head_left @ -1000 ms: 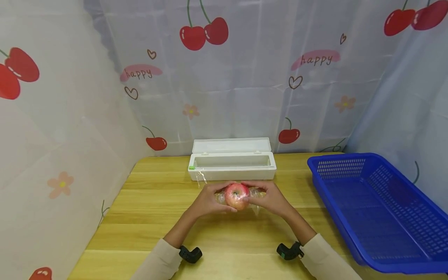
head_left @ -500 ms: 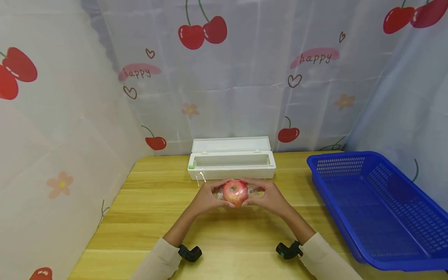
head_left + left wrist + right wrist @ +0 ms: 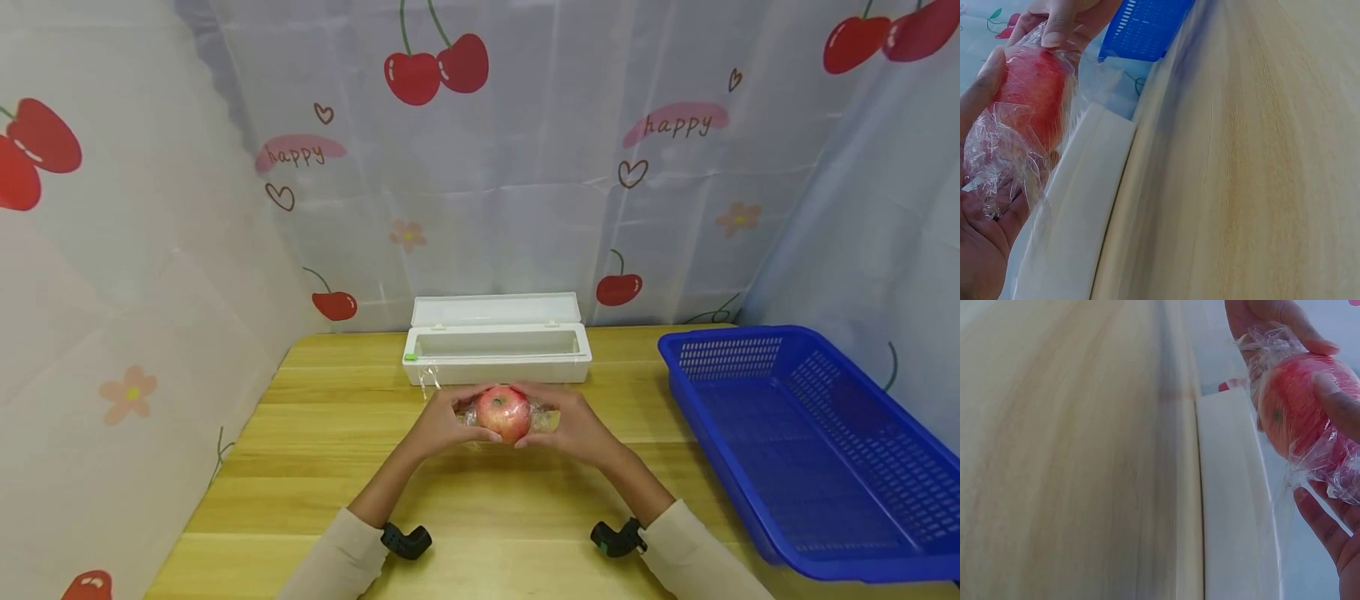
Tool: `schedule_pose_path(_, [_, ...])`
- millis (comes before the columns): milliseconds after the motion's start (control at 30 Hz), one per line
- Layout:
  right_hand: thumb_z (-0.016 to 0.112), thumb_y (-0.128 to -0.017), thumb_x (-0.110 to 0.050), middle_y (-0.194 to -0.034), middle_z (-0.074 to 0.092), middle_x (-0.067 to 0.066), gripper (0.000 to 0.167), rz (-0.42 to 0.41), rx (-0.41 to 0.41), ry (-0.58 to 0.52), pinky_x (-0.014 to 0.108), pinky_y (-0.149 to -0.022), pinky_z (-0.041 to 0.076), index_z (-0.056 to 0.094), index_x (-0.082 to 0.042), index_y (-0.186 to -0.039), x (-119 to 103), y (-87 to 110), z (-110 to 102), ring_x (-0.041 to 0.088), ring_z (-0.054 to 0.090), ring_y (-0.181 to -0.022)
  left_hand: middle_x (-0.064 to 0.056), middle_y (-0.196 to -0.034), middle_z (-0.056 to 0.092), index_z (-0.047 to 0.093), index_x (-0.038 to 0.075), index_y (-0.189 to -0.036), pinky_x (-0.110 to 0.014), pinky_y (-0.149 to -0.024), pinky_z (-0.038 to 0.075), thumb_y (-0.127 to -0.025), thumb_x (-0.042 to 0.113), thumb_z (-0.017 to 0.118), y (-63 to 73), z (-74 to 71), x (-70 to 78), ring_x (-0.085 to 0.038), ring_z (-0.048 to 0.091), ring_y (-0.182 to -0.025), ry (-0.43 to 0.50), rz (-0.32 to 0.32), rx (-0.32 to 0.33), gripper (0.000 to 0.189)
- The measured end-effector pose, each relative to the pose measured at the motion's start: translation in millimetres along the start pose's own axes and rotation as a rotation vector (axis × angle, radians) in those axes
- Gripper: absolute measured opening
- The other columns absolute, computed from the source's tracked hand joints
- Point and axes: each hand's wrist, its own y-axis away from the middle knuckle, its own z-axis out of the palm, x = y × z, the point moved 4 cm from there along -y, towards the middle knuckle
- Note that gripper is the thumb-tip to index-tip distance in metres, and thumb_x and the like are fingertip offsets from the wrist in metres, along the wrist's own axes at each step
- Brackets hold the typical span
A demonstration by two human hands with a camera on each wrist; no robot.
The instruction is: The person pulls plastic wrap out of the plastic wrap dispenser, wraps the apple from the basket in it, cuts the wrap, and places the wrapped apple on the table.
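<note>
A red and yellow apple is held between both hands, above the wooden table. Clear plastic wrap covers it and bunches up on its two sides. The left hand grips the apple from the left, thumb in front and fingers behind. From the right, the right hand holds it the same way, its thumb near the other thumb. In the right wrist view the wrapped apple shows loose, crumpled film toward each palm. Behind the hands stands a white cling film box with its lid raised.
A blue plastic basket stands at the right of the wooden table. A strip of film hangs from the front left of the white box. A curtain printed with cherries encloses the back and sides.
The apple has moved slightly up and its stem end has turned a little left. The right thumb has shifted from the apple's face to its lower edge. Both hands keep their hold.
</note>
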Motion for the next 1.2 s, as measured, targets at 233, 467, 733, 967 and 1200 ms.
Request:
schedule_pose_path(233, [0.095, -0.069, -0.026, -0.14, 0.062, 0.007, 0.081, -0.037, 0.0, 0.074, 0.043, -0.096, 0.057, 0.06, -0.01, -0.141, 0, 1.3, 3, 0.028, 0.061, -0.125, -0.002, -0.13, 0.069, 0.065, 0.014, -0.136, -0.032, -0.094, 0.057, -0.072, 0.024, 0.095, 0.6, 0.2, -1.6, -0.017, 0.067, -0.115, -0.005, -0.023, -0.007, 0.071])
schedule_pose_path(467, [0.097, -0.066, -0.023, -0.144, 0.059, 0.009, 0.088, -0.11, 0.021, 0.192, 0.046, -0.103, 0.051, 0.058, -0.007, -0.143, -4, 1.2, 3, 0.031, 0.055, -0.132, -0.002, -0.128, 0.069, 0.067, 0.015, -0.135, -0.032, -0.092, 0.058, -0.071, 0.028, 0.095, -0.2, -0.4, -1.1, -0.017, 0.068, -0.113, 0.0, -0.026, -0.002, 0.071])
schedule_pose_path(733, [0.097, -0.066, -0.022, -0.145, 0.058, 0.008, 0.092, -0.179, 0.035, 0.324, 0.048, -0.1, 0.053, 0.055, -0.01, -0.146, -9, 2.2, 4, 0.031, 0.057, -0.13, -0.001, -0.128, 0.07, 0.067, 0.016, -0.135, -0.032, -0.093, 0.057, -0.071, 0.029, 0.095, -1.3, -1.3, 0.2, -0.017, 0.067, -0.114, -0.006, -0.025, 0.0, 0.071])
schedule_pose_path(967, [0.098, -0.065, -0.018, -0.138, 0.062, 0.008, 0.09, -0.169, 0.032, 0.377, 0.048, -0.093, 0.057, 0.056, -0.013, -0.144, -10, 4.5, 6, 0.029, 0.062, -0.123, -0.001, -0.13, 0.069, 0.066, 0.017, -0.135, -0.033, -0.096, 0.056, -0.073, 0.027, 0.094, -1.5, 0.8, -0.7, -0.019, 0.066, -0.116, 0.029, -0.032, -0.025, 0.069])
schedule_pose_path(1200, [0.099, -0.064, -0.02, -0.144, 0.058, 0.01, 0.095, -0.24, 0.053, 0.451, 0.047, -0.089, 0.059, 0.053, -0.01, -0.147, -10, 5.6, 8, 0.031, 0.061, -0.123, -0.003, -0.129, 0.069, 0.066, 0.013, -0.135, -0.031, -0.096, 0.056, -0.074, 0.021, 0.093, -1.0, 0.4, 1.7, -0.018, 0.066, -0.116, 0.014, -0.046, -0.022, 0.067])
